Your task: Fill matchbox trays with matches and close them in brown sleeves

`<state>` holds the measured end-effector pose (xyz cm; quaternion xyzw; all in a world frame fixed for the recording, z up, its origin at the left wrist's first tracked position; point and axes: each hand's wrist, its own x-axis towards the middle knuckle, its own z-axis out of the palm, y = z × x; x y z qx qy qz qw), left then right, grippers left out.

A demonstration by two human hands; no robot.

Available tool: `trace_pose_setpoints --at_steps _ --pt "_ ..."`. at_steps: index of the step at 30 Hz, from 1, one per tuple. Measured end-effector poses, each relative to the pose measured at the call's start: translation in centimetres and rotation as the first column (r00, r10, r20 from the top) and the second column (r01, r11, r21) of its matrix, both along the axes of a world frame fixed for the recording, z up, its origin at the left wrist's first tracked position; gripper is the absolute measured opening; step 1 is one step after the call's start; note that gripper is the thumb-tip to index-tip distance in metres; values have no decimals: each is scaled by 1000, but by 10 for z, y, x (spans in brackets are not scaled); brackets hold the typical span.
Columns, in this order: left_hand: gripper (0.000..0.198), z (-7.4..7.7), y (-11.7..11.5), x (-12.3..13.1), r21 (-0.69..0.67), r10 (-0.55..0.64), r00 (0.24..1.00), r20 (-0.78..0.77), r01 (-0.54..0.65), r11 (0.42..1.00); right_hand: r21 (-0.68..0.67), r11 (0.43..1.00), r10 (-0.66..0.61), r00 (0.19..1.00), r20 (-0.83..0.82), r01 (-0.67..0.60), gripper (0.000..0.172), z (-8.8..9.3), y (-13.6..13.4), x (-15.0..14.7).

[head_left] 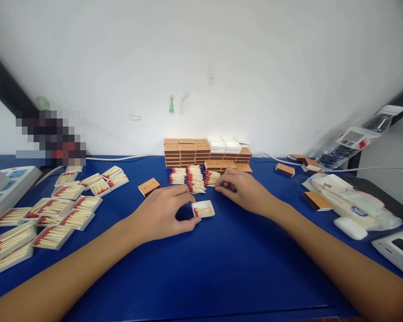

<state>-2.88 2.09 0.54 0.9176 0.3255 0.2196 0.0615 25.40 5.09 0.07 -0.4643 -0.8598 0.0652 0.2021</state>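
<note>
Two hands work on the blue worktop. The left hand has a half-closed grip. Its forefinger and thumb pinch the left end of one small white tray, which lies flat with a few red-tipped matches in it, just right of the fingertips.

The right hand lies palm down just behind and to the right of the tray. Its fingers curl onto the nearest of three loose match heaps. I cannot tell whether that grip has hold of any matches.

Behind the heaps stands one block of stacked brown matchboxes. One lone brown sleeve lies just behind the left hand.

About fifteen filled trays are spread well to the left, though the exact count is hard to make out. Four more brown sleeves lie scattered to the right.
</note>
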Motion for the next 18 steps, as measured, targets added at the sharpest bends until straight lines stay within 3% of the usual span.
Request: trace_pose_setpoints --at_steps 9,18 --pt "24 3 0 0 4 1 1000 -14 -1 1000 -64 998 23 998 54 -19 14 -1 -1 -1" --pt "22 1 1 0 26 -11 1000 -17 11 1000 -73 996 57 998 -1 -57 15 -4 1 1"
